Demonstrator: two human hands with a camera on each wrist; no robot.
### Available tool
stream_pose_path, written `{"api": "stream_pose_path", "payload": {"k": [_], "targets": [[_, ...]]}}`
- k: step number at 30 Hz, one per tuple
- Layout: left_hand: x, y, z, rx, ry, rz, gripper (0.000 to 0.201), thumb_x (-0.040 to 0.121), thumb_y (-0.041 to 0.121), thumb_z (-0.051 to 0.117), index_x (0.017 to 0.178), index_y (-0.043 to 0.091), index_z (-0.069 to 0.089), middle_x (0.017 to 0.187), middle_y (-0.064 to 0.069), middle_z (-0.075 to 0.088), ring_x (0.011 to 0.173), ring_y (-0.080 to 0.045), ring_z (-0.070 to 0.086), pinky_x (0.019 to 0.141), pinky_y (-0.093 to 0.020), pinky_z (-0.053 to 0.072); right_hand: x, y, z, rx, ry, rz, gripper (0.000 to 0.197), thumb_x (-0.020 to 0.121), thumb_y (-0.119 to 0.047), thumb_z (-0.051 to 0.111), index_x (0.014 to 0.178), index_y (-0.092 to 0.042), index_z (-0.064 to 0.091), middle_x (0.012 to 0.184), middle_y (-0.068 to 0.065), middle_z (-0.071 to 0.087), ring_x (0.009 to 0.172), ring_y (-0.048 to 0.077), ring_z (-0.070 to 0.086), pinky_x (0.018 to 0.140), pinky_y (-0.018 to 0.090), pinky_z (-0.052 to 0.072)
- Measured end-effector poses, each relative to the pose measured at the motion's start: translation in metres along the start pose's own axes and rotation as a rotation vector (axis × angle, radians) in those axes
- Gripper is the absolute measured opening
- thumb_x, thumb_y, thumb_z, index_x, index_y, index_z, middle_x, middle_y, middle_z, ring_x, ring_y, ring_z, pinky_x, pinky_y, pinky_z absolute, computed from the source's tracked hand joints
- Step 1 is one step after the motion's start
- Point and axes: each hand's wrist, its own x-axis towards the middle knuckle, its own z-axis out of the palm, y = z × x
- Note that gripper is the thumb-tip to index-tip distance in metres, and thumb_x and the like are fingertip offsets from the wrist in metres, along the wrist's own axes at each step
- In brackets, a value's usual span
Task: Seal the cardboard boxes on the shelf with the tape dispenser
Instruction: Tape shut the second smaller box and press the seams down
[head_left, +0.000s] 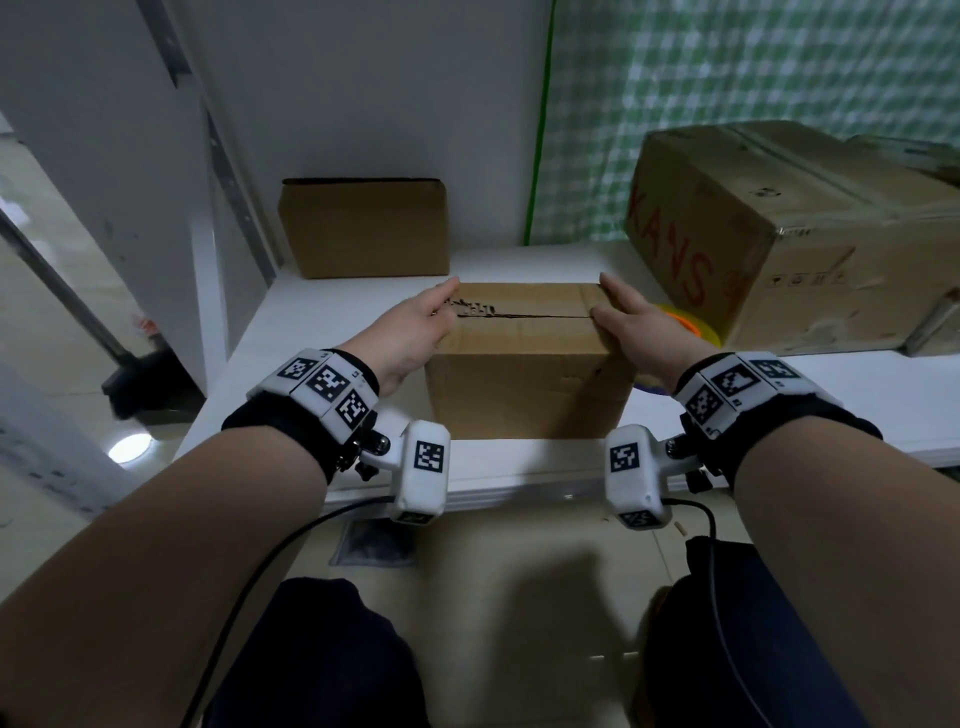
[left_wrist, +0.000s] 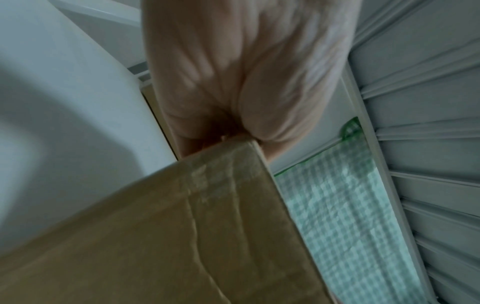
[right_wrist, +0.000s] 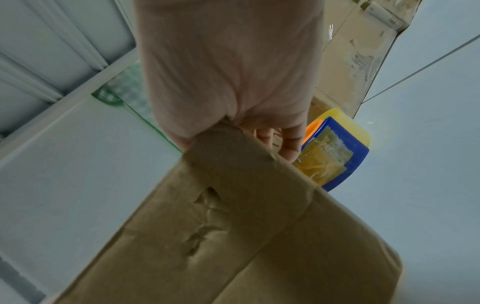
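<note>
Cardboard box (head_left: 524, 364) in the middle of the white shelf (head_left: 311, 322) sits near the front edge, its two top flaps meeting along a dark, unsealed seam that runs from left to right. Left hand (head_left: 410, 332) lies against the box's upper left edge, fingers held straight and together along the top, thumb resting on the flap near the seam; the left wrist view shows the palm (left_wrist: 246, 72) pressed to the box's corner (left_wrist: 233, 164), where old clear tape shines on the cardboard. Right hand (head_left: 636, 322) mirrors it on the upper right edge, fingers laid out flat over the corner and thumb on the flap; from the right wrist the fingertips (right_wrist: 288, 144) reach down past the far side of the box (right_wrist: 246, 205), only lightly bent. Neither hand closes around anything.

Tape dispenser (right_wrist: 335, 152), blue and yellow with an orange part, lies on the shelf just beside the box's right side, right behind the right hand; in the head view only a slice of its orange and yellow (head_left: 685, 322) shows past the wrist. A smaller brown box (head_left: 363, 228) stands at the back left against the wall. A large carton with red lettering (head_left: 779, 234) sits on the right, in front of a green checked sheet (head_left: 727, 104).
</note>
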Motion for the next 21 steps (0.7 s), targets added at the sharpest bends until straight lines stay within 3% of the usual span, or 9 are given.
{"api": "stream_pose_path", "payload": {"k": [4, 8, 11, 13, 15, 19, 21], "targets": [[0.003, -0.001, 0.004, 0.011, -0.027, -0.019, 0.057, 0.101, 0.012, 0.035, 0.151, 0.028, 0.013, 0.158, 0.000, 0.012, 0.143, -0.019, 0.018, 0.116, -0.031, 0.014, -0.002, 0.001, -0.002, 0.032, -0.031, 0.018, 0.052, 0.101, -0.037, 0.038, 0.149, -0.040, 0.019, 0.147, 0.004, 0.035, 0.102, 0.017, 0.045, 0.059, 0.021, 0.038], [0.005, -0.002, 0.004, 0.064, -0.037, 0.002, 0.057, 0.102, 0.020, 0.036, 0.151, 0.028, 0.009, 0.159, 0.002, 0.003, 0.145, -0.020, 0.013, 0.118, -0.039, 0.014, -0.006, 0.003, -0.002, 0.065, -0.031, 0.017, 0.051, 0.101, -0.035, 0.037, 0.149, -0.039, 0.020, 0.143, 0.005, 0.038, 0.100, 0.018, 0.046, 0.059, 0.020, 0.039], [0.007, 0.004, 0.004, 0.556, 0.016, 0.046, 0.054, 0.102, 0.038, 0.029, 0.151, 0.029, 0.010, 0.158, 0.000, -0.014, 0.146, -0.026, -0.006, 0.118, -0.048, 0.007, -0.007, 0.002, -0.001, 0.109, -0.017, 0.005, 0.050, 0.101, -0.031, 0.038, 0.149, -0.034, 0.023, 0.141, 0.005, 0.039, 0.097, 0.016, 0.047, 0.064, 0.019, 0.040], [0.006, 0.013, 0.006, 0.892, 0.019, 0.091, 0.057, 0.097, 0.055, 0.025, 0.149, 0.037, 0.012, 0.158, 0.001, -0.017, 0.144, -0.028, -0.017, 0.115, -0.057, -0.004, -0.005, 0.003, -0.002, 0.127, -0.022, 0.008, 0.049, 0.102, -0.030, 0.038, 0.148, -0.033, 0.024, 0.136, 0.005, 0.040, 0.083, 0.011, 0.049, 0.057, 0.018, 0.040], [0.006, 0.023, 0.011, 1.068, -0.057, 0.133, 0.069, 0.086, 0.073, 0.019, 0.148, 0.043, 0.008, 0.158, 0.003, -0.014, 0.144, -0.026, -0.019, 0.111, -0.060, -0.010, -0.002, 0.002, -0.002, 0.137, -0.027, 0.019, 0.048, 0.101, -0.030, 0.039, 0.147, -0.034, 0.026, 0.125, 0.003, 0.041, 0.075, 0.007, 0.047, 0.050, 0.018, 0.041], [0.011, 0.034, 0.035, 1.210, -0.200, 0.170, 0.092, 0.068, 0.089, 0.024, 0.146, 0.049, -0.003, 0.159, -0.002, -0.011, 0.145, -0.025, -0.014, 0.110, -0.062, -0.011, 0.007, 0.008, -0.008, 0.161, -0.056, 0.034, 0.044, 0.099, -0.035, 0.043, 0.142, -0.040, 0.035, 0.120, 0.004, 0.046, 0.079, 0.012, 0.051, 0.061, 0.025, 0.045], [0.015, 0.035, 0.043, 1.219, -0.195, 0.184, 0.090, 0.069, 0.088, 0.030, 0.145, 0.051, -0.003, 0.159, -0.005, -0.008, 0.146, -0.025, -0.009, 0.112, -0.061, -0.007, 0.015, 0.016, -0.011, 0.181, -0.056, -0.010, 0.042, 0.099, -0.038, 0.039, 0.141, -0.038, 0.039, 0.130, 0.004, 0.047, 0.100, 0.019, 0.055, 0.081, 0.032, 0.049]]}}
